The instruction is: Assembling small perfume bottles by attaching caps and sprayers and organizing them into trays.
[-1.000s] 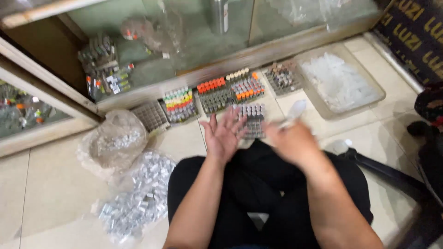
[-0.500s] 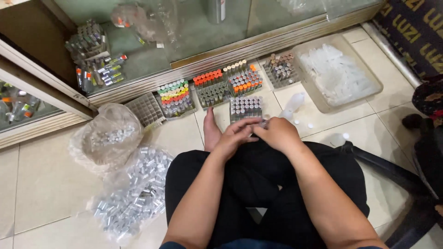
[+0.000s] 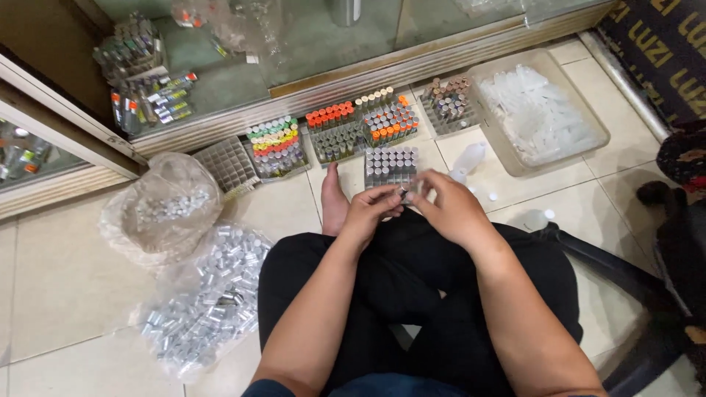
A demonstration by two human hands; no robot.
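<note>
Pinching from both sides, a small vial (image 3: 403,192) is held between the fingertips of the left hand (image 3: 366,217) and the right hand (image 3: 450,209). Just beyond the fingers, a grey rack (image 3: 391,166) is set; farther, a clear tray (image 3: 581,151).

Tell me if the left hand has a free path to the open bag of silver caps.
Probably yes: the left hand is busy with a small vial, but only bare floor lies between it and the bag.
</note>
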